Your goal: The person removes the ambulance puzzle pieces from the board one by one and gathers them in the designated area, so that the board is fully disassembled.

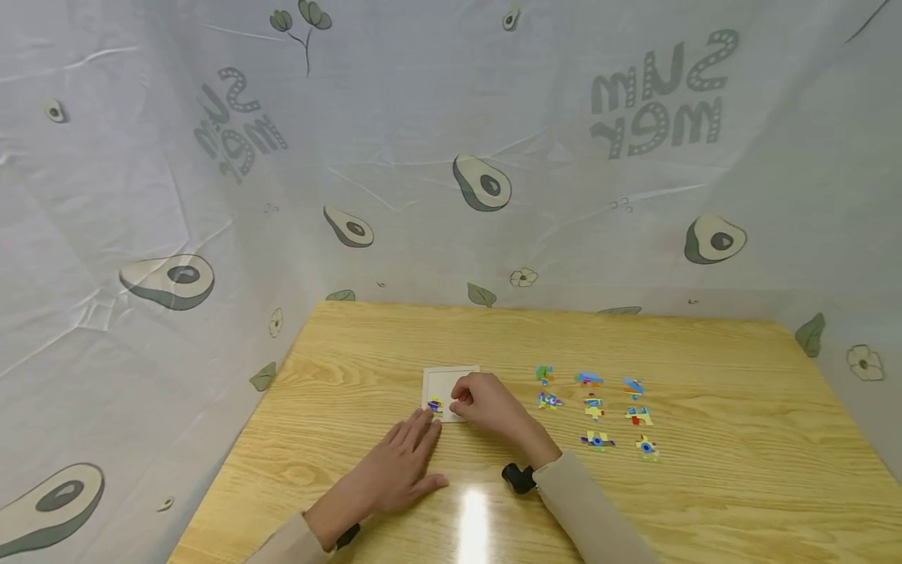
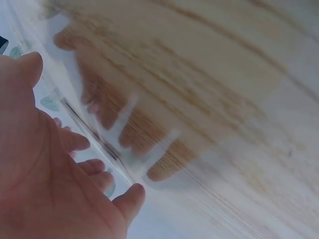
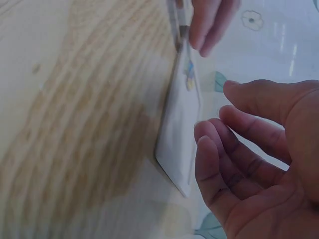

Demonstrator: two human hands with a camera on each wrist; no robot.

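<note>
A small white puzzle tray (image 1: 438, 381) with a raised border lies on the table. One colourful jigsaw piece (image 1: 434, 405) sits in its lower left corner, and it shows in the right wrist view as a small bright patch on the tray (image 3: 175, 132). My left hand (image 1: 398, 470) is palm down with fingers extended, fingertips at the tray's near left edge. Over the tray's right side hovers my right hand (image 1: 493, 403), fingers loosely bent; the right wrist view shows a gap between thumb and fingers and nothing held there.
Right of the tray, several loose jigsaw pieces lie spread in rough rows, among them a green and blue one (image 1: 544, 374) and a yellow one with red (image 1: 639, 416). A printed curtain (image 1: 423, 258) stands behind the wooden table (image 1: 740, 470) and along its left side.
</note>
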